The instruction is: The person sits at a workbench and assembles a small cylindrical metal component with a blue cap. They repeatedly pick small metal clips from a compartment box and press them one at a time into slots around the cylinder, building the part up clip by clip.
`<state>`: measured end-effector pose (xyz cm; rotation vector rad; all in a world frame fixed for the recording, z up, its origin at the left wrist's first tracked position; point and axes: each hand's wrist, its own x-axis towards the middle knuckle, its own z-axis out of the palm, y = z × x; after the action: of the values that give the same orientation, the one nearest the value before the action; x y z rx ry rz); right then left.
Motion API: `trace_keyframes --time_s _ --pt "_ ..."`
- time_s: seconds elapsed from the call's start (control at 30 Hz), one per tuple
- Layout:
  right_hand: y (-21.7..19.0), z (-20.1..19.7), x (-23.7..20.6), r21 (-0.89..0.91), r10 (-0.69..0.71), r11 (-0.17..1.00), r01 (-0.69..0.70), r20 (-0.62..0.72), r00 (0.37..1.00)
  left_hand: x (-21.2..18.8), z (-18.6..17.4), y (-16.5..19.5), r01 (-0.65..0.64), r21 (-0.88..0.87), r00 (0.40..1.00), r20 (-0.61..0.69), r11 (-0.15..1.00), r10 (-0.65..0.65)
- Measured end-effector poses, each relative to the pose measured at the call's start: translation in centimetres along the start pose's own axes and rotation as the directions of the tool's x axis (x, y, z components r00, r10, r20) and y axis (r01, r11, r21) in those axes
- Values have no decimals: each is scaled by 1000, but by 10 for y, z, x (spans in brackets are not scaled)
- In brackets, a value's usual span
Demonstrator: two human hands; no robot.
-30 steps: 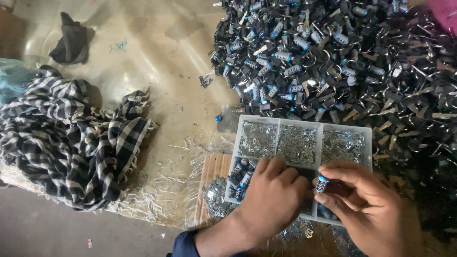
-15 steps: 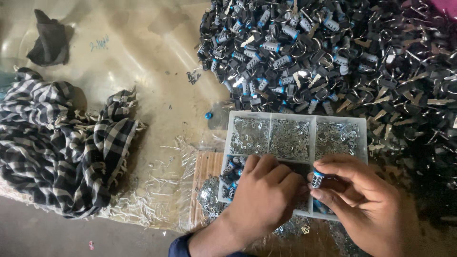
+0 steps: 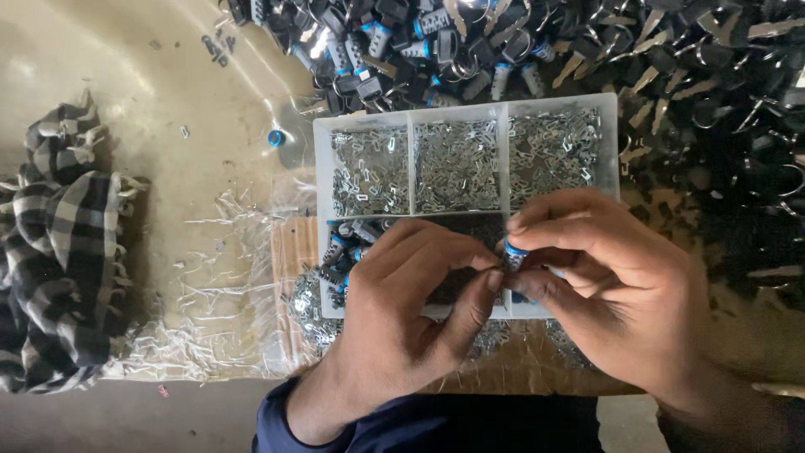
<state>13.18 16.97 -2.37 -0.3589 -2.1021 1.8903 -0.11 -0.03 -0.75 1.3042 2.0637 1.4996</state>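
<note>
Part in hand: small blue-and-black cylinder — pinched between the two hands, over the lower row of the clear tray; its lower end is hidden by fingers.
Right hand: right hand clamped on the cylinder, thumb and forefinger closed on its upper, blue-ringed end; the hand lies at 3 o'clock from the part.
Left hand: left hand closed against the same cylinder from 9 o'clock, thumb tip touching its lower side; whether it holds a second small piece cannot be told.
Hands, mutual: together — fingertips meeting at the part; neither hand is nearer, both touch it.
Long axis: roughly 12-to-6 o'clock, tilted slightly; exact tilt unclear.
Tray: upper three compartments hold small metal clips at 12 o'clock from the hands; lower left compartment holds more blue-and-black cylinders.
Surroundings: heap of dark parts at 1 o'clock; checked cloth well apart at 9 o'clock.
</note>
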Motion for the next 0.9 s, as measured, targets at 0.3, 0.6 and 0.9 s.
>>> trace_keyframes --time_s 0.3,0.6,0.9 --pt "1 3 0 -146 -118 982 121 32 993 -3 3 -1 39 36 999 -7 999 -39" --pt "-4 1 2 -177 -61 982 62 10 998 -3 -3 0 81 -35 995 55 996 -79" --pt "-7 -3 -1 -285 -18 958 23 22 1000 -5 -3 -1 97 -51 995 43 994 -95"
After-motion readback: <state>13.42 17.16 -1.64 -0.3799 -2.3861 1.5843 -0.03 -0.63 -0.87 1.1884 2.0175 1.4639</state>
